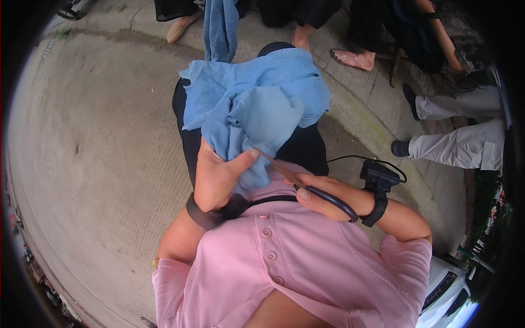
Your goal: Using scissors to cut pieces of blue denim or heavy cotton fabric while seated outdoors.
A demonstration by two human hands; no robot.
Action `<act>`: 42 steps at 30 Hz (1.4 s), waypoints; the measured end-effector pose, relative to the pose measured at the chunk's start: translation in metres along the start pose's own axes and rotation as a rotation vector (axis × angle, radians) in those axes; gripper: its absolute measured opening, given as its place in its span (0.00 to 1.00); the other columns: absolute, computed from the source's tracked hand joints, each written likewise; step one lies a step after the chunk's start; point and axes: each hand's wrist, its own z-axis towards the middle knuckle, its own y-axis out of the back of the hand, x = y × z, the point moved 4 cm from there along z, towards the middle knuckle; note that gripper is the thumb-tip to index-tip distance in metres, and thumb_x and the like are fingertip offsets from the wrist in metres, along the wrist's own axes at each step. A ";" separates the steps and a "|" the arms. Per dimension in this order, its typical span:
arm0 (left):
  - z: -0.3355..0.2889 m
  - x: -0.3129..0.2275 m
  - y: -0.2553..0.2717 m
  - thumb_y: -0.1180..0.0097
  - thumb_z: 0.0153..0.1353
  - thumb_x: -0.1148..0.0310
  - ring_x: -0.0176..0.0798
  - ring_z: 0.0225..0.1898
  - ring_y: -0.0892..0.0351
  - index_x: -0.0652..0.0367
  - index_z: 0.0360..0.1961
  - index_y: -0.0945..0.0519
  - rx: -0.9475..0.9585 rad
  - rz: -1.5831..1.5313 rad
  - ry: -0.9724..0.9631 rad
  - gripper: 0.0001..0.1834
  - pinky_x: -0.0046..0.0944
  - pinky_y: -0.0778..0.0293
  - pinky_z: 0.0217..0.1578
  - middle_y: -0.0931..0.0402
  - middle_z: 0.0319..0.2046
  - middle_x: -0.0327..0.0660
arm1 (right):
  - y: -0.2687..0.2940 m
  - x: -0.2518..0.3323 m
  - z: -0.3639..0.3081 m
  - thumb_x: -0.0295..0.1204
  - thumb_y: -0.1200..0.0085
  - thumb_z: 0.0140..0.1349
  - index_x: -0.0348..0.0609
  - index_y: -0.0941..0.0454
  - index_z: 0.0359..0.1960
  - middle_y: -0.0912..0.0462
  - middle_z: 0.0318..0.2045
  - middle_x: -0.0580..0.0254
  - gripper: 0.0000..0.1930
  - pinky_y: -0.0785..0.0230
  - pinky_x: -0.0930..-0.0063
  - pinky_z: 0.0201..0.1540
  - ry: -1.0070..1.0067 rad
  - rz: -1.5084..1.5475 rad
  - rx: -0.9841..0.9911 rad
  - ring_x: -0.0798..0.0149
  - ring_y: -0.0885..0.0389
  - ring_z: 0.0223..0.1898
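Observation:
A light blue denim-like cloth (pixel 260 112) with frayed edges lies bunched over my dark-clad lap. My left hand (pixel 217 177) is closed on its near end, the thumb pressed on a fold. In my right hand (pixel 331 192) is a pair of scissors (pixel 282 170) with dark looped handles. Their blades point up and left, and the tips reach the cloth beside my left thumb. Whether the blades are apart, or the cloth lies between them, I cannot make out.
A black device (pixel 380 174) with a cable is strapped at my right wrist. Past my knees, several people's legs and feet line the paved kerb (pixel 363 123). Another blue cloth strip (pixel 220 30) hangs at the top. A white vehicle (pixel 443 287) shows at lower right.

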 end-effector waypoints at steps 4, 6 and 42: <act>-0.001 -0.001 -0.003 0.40 0.50 0.86 0.36 0.53 0.29 0.63 0.60 0.40 0.036 0.023 -0.006 0.36 0.37 0.32 0.54 0.31 0.53 0.43 | 0.002 0.003 0.005 0.44 0.61 0.70 0.39 0.38 0.62 0.26 0.52 0.51 0.26 0.35 0.70 0.54 0.079 0.075 -0.064 0.61 0.26 0.51; -0.001 0.000 -0.002 0.40 0.50 0.86 0.36 0.52 0.29 0.63 0.60 0.39 0.043 0.015 0.024 0.35 0.37 0.31 0.53 0.31 0.52 0.42 | 0.003 0.005 0.006 0.43 0.61 0.71 0.39 0.38 0.62 0.26 0.51 0.52 0.25 0.34 0.70 0.53 0.125 0.065 -0.094 0.61 0.25 0.50; -0.004 -0.004 0.000 0.38 0.50 0.83 0.33 0.44 0.25 0.64 0.55 0.33 0.061 -0.019 0.159 0.30 0.35 0.29 0.49 0.26 0.42 0.38 | 0.005 0.000 0.006 0.52 0.66 0.68 0.32 0.30 0.49 0.27 0.23 0.61 0.30 0.35 0.72 0.29 0.218 0.001 -0.122 0.67 0.28 0.24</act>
